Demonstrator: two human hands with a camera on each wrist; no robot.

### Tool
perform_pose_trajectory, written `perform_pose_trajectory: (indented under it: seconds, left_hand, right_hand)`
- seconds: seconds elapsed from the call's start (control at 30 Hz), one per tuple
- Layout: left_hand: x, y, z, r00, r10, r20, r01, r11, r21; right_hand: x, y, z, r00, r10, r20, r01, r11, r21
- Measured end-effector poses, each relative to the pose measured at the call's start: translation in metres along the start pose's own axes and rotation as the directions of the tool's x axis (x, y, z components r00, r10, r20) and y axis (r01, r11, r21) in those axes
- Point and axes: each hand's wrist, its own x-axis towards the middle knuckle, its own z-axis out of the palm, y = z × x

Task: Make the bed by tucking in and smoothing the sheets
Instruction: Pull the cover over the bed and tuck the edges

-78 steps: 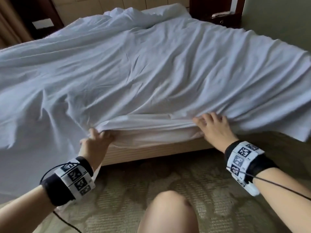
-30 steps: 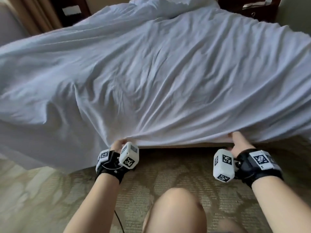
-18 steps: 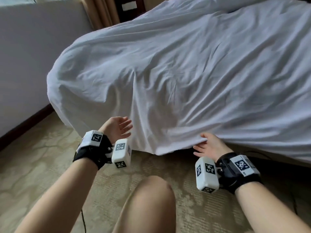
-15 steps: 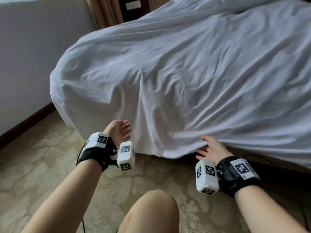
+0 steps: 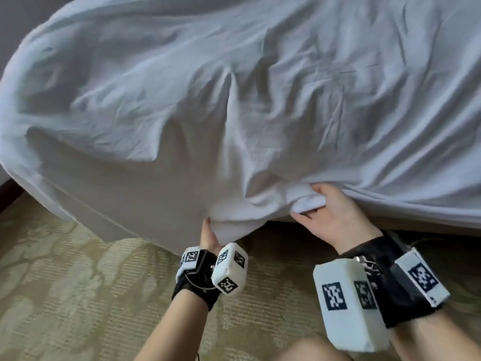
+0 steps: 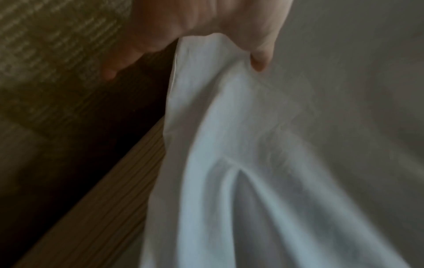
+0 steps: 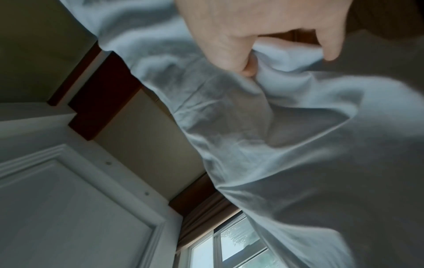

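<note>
A wrinkled white sheet [image 5: 234,87] covers the bed and hangs loose over its near corner toward the floor. My left hand [image 5: 209,237] holds the hanging edge from below; in the left wrist view the sheet [image 6: 229,127] is pinched between thumb and fingers [image 6: 259,61]. My right hand [image 5: 330,212] grips a bunched fold of the sheet at the bed's lower edge. The right wrist view shows the fingers [image 7: 231,59] curled round that bunch of sheet [image 7: 286,54].
Patterned beige carpet [image 5: 65,295] lies below the bed. A wooden bed base [image 6: 96,208] shows beside the hanging cloth. My bare knee [image 5: 312,350] is at the bottom. A grey wall with dark skirting [image 5: 7,188] stands left of the bed corner.
Both hands were open near the sheet's edge half a second ago; now each has taken hold of the cloth. The view has moved closer to the bed corner.
</note>
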Motion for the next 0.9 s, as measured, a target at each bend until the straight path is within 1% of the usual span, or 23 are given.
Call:
perform_pose_trajectory:
  seconds: [0.07, 0.1, 0.13, 0.2, 0.23, 0.33, 0.4, 0.43, 0.5, 0.57, 0.6, 0.67, 0.7, 0.73, 0.77, 0.8, 0.83, 0.87, 0.9]
  left_hand:
    - [0.001, 0.004, 0.001, 0.994, -0.094, 0.062, 0.1, 0.99, -0.102]
    - [-0.003, 0.01, 0.002, 0.989, -0.125, 0.084, 0.14, 0.968, -0.206]
    - [-0.007, 0.016, 0.006, 0.99, -0.124, 0.072, 0.14, 0.947, -0.29]
    - [-0.015, 0.033, 0.016, 0.996, -0.08, 0.041, 0.09, 0.926, -0.366]
    - [-0.022, 0.042, 0.021, 0.997, -0.066, 0.045, 0.078, 0.931, -0.356]
    - [-0.043, 0.059, 0.033, 0.993, -0.055, 0.107, 0.075, 0.98, -0.185]
    - [-0.059, 0.062, 0.039, 0.985, -0.074, 0.158, 0.091, 0.99, -0.107]
    - [-0.071, 0.067, 0.043, 0.981, -0.051, 0.19, 0.069, 0.994, -0.086]
    - [-0.093, 0.087, 0.05, 0.971, 0.029, 0.236, -0.002, 0.994, -0.113]
    - [-0.111, 0.122, 0.058, 0.963, 0.107, 0.246, -0.073, 0.987, -0.142]
    - [-0.119, 0.139, 0.063, 0.955, 0.147, 0.259, -0.111, 0.983, -0.147]
    - [-0.138, 0.171, 0.077, 0.919, 0.216, 0.33, -0.175, 0.973, -0.149]
    - [-0.148, 0.182, 0.086, 0.898, 0.231, 0.375, -0.196, 0.972, -0.131]
    - [-0.156, 0.191, 0.095, 0.88, 0.254, 0.401, -0.232, 0.967, -0.103]
    - [-0.164, 0.198, 0.104, 0.861, 0.289, 0.419, -0.286, 0.955, -0.072]
    - [-0.173, 0.206, 0.113, 0.841, 0.331, 0.428, -0.348, 0.937, -0.041]
    - [-0.181, 0.211, 0.122, 0.826, 0.365, 0.429, -0.402, 0.916, -0.005]
    - [-0.188, 0.215, 0.13, 0.816, 0.385, 0.432, -0.446, 0.894, 0.045]
    - [-0.195, 0.22, 0.136, 0.802, 0.409, 0.436, -0.488, 0.869, 0.082]
  right_hand:
    - [-0.01, -0.004, 0.009, 0.999, -0.044, 0.005, 0.043, 0.994, 0.1]
    - [-0.015, -0.007, 0.017, 0.998, -0.062, 0.001, 0.061, 0.988, 0.143]
    - [-0.021, -0.011, 0.024, 0.997, -0.073, -0.005, 0.072, 0.981, 0.178]
    - [-0.032, -0.022, 0.039, 0.995, -0.098, 0.009, 0.095, 0.979, 0.18]
    - [-0.038, -0.029, 0.046, 0.994, -0.109, 0.029, 0.103, 0.982, 0.161]
    - [-0.055, -0.048, 0.062, 0.983, -0.169, 0.07, 0.163, 0.983, 0.083]
    - [-0.064, -0.058, 0.069, 0.973, -0.211, 0.097, 0.214, 0.977, -0.016]
    - [-0.069, -0.063, 0.072, 0.968, -0.223, 0.117, 0.232, 0.97, -0.074]
    - [-0.08, -0.073, 0.075, 0.955, -0.219, 0.201, 0.258, 0.947, -0.193]
    - [-0.09, -0.083, 0.078, 0.932, -0.178, 0.317, 0.276, 0.915, -0.295]
    - [-0.095, -0.087, 0.082, 0.915, -0.171, 0.366, 0.3, 0.894, -0.333]
    - [-0.1, -0.09, 0.092, 0.874, -0.22, 0.434, 0.398, 0.837, -0.377]
    - [-0.1, -0.087, 0.1, 0.848, -0.279, 0.451, 0.475, 0.778, -0.411]
    - [-0.099, -0.082, 0.107, 0.807, -0.364, 0.464, 0.577, 0.654, -0.49]
    - [-0.098, -0.077, 0.114, 0.737, -0.473, 0.484, 0.673, 0.446, -0.59]
    - [-0.095, -0.073, 0.122, 0.618, -0.578, 0.533, 0.728, 0.165, -0.665]
    - [-0.088, -0.071, 0.128, 0.502, -0.617, 0.606, 0.703, -0.117, -0.701]
    - [-0.085, -0.07, 0.133, 0.417, -0.615, 0.669, 0.632, -0.334, -0.7]
    - [-0.082, -0.072, 0.138, 0.358, -0.603, 0.713, 0.558, -0.474, -0.681]
